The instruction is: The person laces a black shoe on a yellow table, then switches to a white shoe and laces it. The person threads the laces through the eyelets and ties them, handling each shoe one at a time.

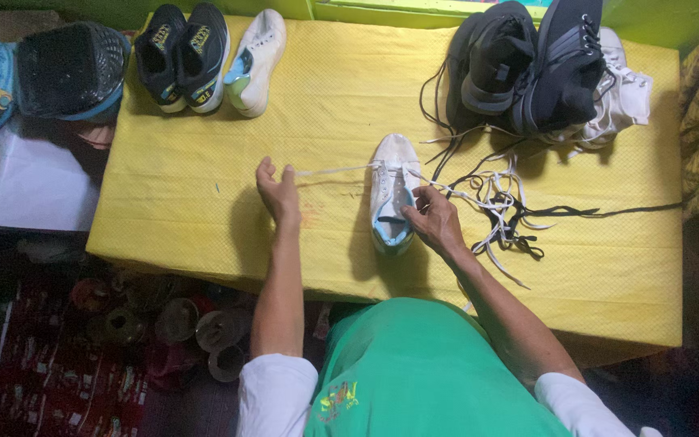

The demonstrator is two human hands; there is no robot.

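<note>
Shoe time on the yellow desk (204,202). 1 white shoe (390,194) lies near the middle, toe pointing away from the person. The left hand (278,190) sits to the left of the shoe, a little apart from it, and pinches the end of a white lace (329,171) with its fingers pressed together. That lace runs tight from the hand across to the shoe's holes. The right hand (433,217) rests on the right side of the shoe, touching it, fingers curled and pinching the other lace end by the holes.

What could go wrong? If the left hand tugs too hard, I think the light shoe could slide or tip, or the lace could slip out of its holes. A messy pile of loose black and white laces (503,212) lies just beside the right hand, so the lace in use might get caught up in it.

Farther off, 3 shoes (208,57) stand at the back left, and a heap of dark shoes (535,65) at the back right.
</note>
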